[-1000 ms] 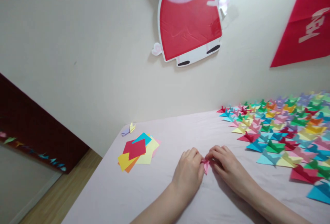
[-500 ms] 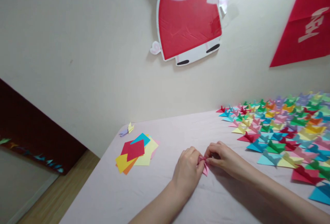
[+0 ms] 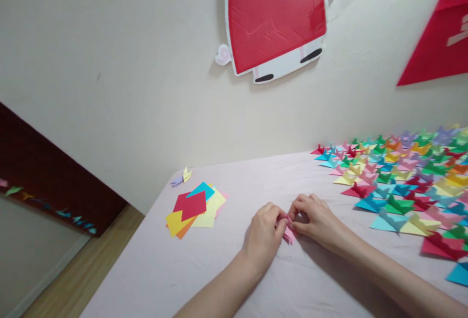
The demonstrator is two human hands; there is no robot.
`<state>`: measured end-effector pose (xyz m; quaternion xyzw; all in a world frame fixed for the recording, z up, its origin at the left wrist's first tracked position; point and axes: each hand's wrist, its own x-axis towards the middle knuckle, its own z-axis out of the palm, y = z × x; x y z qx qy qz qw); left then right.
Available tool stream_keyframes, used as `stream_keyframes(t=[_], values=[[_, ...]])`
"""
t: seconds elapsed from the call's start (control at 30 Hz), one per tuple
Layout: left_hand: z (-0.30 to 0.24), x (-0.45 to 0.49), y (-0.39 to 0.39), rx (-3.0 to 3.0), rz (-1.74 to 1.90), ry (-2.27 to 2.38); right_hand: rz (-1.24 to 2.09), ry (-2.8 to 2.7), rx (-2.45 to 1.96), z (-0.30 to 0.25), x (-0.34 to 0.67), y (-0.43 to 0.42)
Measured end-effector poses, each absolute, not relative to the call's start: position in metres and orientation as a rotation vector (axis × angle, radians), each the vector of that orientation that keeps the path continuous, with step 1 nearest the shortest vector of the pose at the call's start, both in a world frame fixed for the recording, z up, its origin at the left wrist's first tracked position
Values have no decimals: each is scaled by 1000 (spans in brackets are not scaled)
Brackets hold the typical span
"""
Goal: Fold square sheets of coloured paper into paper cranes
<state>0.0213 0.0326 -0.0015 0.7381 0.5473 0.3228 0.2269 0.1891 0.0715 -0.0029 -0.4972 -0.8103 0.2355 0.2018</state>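
A small folded piece of pink paper [image 3: 289,236] is held between both hands, just above or on the pale tablecloth [image 3: 226,269]. My left hand [image 3: 265,232] pinches it from the left between thumb and fingers. From the right, my right hand [image 3: 310,218] grips its upper part with thumb and fingertips. Much of the paper is covered by the fingers, so its full shape cannot be made out.
Loose coloured paper squares [image 3: 190,207] overlap at the left, with two small folded paper pieces [image 3: 186,174] behind them. Rows of folded paper cranes [image 3: 398,205] fill the right side. A wall [image 3: 146,64] with a red cartoon cutout [image 3: 274,10] rises behind the table.
The whole view has shifted slightly. Both hands stay on the pink paper, whose lower tip now looks broader and turned differently. The fingers have moved a little.
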Motion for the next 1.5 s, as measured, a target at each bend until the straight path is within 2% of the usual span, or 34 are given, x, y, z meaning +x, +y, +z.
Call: stream_keyframes(t=[0.37,1.13,1.37,1.5], values=[[4,16,36,1903,1027,1362,635,-2244,-1401,2,185,66],[7,20,34,1983,986,1366,639,-2237,-1286,0,188,67],[-3,23,29,2077,874,1722,521,-2265,-1229,6,189,65],[-6,26,25,2086,840,1753,455,-2313,-1150,7,187,64]])
